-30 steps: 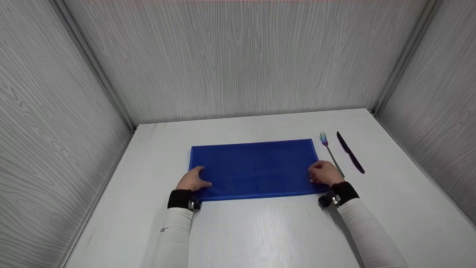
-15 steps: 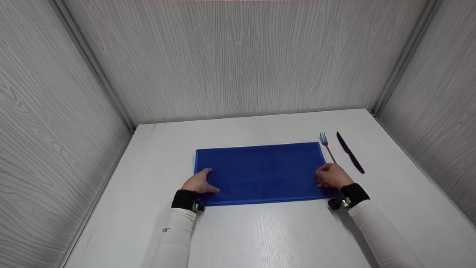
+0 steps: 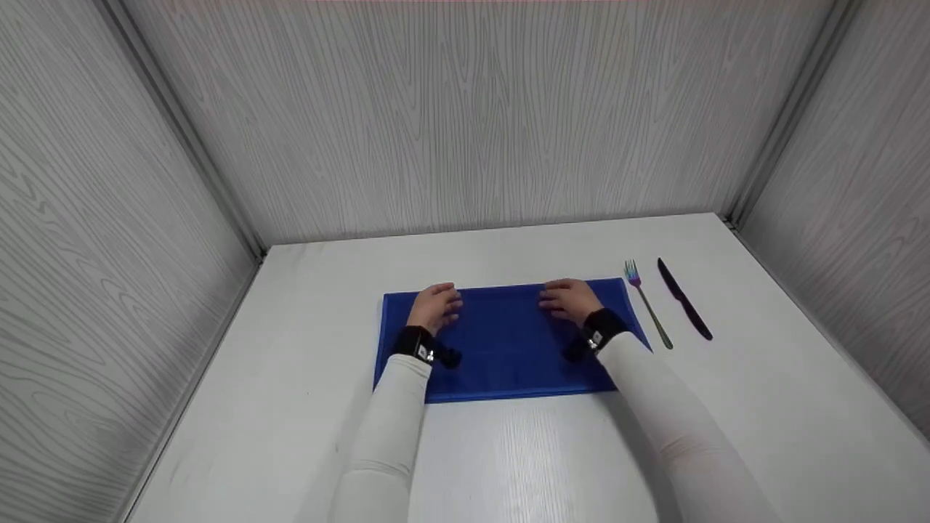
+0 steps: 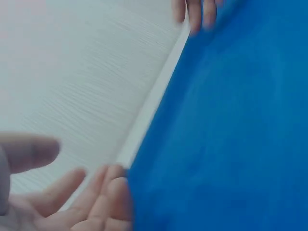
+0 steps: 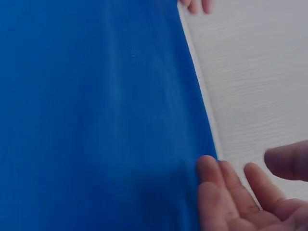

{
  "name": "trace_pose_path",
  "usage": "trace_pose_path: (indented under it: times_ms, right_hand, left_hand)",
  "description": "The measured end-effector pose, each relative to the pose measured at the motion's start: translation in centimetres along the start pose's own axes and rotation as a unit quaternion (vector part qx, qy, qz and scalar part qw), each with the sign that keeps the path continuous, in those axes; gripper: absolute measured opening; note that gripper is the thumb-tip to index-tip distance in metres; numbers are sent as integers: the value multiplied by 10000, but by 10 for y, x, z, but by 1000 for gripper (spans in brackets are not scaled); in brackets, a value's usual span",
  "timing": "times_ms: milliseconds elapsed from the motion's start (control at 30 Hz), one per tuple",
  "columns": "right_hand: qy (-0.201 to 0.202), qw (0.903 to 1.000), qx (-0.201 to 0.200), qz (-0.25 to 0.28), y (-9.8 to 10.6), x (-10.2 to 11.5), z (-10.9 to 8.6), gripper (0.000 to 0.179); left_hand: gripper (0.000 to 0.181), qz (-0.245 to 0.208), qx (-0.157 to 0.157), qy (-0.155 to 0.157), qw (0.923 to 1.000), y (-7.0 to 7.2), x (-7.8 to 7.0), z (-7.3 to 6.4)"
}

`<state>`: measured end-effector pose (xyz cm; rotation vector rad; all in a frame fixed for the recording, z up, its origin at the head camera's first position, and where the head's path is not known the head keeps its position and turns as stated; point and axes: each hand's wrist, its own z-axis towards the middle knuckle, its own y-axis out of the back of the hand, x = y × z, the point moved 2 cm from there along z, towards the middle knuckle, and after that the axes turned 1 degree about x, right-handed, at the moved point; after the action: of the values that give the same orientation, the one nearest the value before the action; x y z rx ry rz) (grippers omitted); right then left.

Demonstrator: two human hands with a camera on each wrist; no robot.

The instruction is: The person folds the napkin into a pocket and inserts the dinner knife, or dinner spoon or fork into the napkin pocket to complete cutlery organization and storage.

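Note:
A blue rectangular sheet (image 3: 508, 349), smooth and flat, lies on the white table; whether it is cloth or plastic I cannot tell. My left hand (image 3: 434, 306) is over its far left part, near the far edge. Opposite, my right hand (image 3: 570, 299) is over the far right part, with the sheet's middle between the two. In the left wrist view the left fingers (image 4: 115, 197) spread beside the sheet's edge, thumb apart. The right wrist view has the right fingers (image 5: 211, 187) loosely extended along that edge, gripping nothing. Contact with the sheet is unclear.
Right of the sheet lies a rainbow-coloured fork (image 3: 639, 287), its tines pointing away. A dark knife (image 3: 683, 296) lies beyond it, roughly parallel. Grey wood-grain panels (image 3: 465, 116) enclose the white table (image 3: 508, 457) at the back and sides.
The sheet first slid slightly right and nearer, hands on its sides. Both hands have since let go of its sides and moved inward and away, toward the far edge. The fork is fully visible again.

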<state>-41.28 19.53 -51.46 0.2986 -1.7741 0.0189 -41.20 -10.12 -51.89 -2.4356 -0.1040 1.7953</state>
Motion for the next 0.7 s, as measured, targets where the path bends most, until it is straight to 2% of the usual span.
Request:
trace_pose_path:
  times_ms: [67,133,200,267,433,500,600,667,700]
  right_hand:
    - [-27,9966,143,812,-7,-3,6,50]
    - [-67,9884,321,1481,-9,-6,8,54]
    - [-170,9779,480,2025,-5,-8,7,57]
    - [-387,9648,470,2557,6,-10,5,61]
    - [-757,9380,-6,3383,46,-18,-3,68]
    - [-793,9307,-182,3566,60,-22,-7,70]
    - [-818,9230,-299,3747,73,-25,-12,71]
    - [-795,9214,-261,3794,77,-25,-14,72]
    - [-777,9238,-250,3741,78,-24,-14,72]
  left_hand:
    - [51,-967,-83,289,9949,1,5,6]
    - [58,-1789,-152,520,9824,7,7,8]
    - [66,-2353,-198,661,9695,17,7,7]
    - [72,-2741,-238,691,9589,30,5,4]
    - [76,-3255,-275,692,9426,57,0,-6]
    - [76,-3310,-283,758,9402,63,0,-9]
    - [75,-3318,-317,856,9389,68,0,-10]
    - [75,-3312,-345,847,9391,69,0,-9]
    - [75,-3337,-363,799,9386,69,0,-9]
